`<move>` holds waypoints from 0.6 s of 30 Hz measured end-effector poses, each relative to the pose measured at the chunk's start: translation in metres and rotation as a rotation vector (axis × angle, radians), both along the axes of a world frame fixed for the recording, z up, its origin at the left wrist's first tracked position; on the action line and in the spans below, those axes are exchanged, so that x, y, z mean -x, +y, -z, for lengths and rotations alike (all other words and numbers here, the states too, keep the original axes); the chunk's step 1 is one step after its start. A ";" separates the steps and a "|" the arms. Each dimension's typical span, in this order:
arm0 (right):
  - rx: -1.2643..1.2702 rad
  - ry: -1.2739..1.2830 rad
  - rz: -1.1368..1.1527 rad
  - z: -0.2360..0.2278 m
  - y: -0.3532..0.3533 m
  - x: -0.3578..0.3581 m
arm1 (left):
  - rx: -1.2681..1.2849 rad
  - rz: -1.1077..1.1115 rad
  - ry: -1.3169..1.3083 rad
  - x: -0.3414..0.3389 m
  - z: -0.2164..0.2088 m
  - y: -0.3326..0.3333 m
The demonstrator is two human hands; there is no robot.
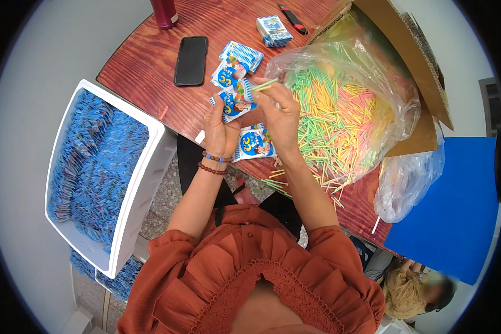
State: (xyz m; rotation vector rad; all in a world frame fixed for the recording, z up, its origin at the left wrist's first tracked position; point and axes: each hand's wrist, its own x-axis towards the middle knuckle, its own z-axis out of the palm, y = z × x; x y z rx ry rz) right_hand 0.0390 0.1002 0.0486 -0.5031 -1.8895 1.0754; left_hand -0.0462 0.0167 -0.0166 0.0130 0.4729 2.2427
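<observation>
Small blue-and-white packet (233,104) held above worktop (145,67) edge, gripped in left hand (219,132); green stick (264,84) pinched in right hand (281,114), tip at packet top; more packets (236,61) behind; bag of coloured sticks (339,106) right; white bin (142,183) left.

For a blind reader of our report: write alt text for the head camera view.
Seen from above, a person's left hand holds a small blue-and-white packet while the right hand puts a green stick to it. On the red-brown wooden table lie more packets, a black phone and a clear bag of coloured sticks; a white bin of blue packets stands at left.
</observation>
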 end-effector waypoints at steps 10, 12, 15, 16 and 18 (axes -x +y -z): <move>-0.313 -0.265 -0.149 -0.034 0.019 0.013 | -0.122 0.119 -0.127 0.010 -0.005 -0.002; -0.304 -0.225 -0.207 -0.027 0.028 0.022 | -0.168 0.141 -0.104 0.013 -0.005 -0.002; -0.397 -0.239 -0.258 -0.029 0.038 0.032 | -0.141 0.121 -0.139 0.023 0.003 -0.004; -0.499 -0.291 -0.246 -0.030 0.039 0.035 | -0.135 0.133 -0.113 0.025 0.006 -0.006; -0.485 -0.311 -0.282 -0.032 0.040 0.042 | -0.137 0.117 -0.123 0.027 0.004 -0.005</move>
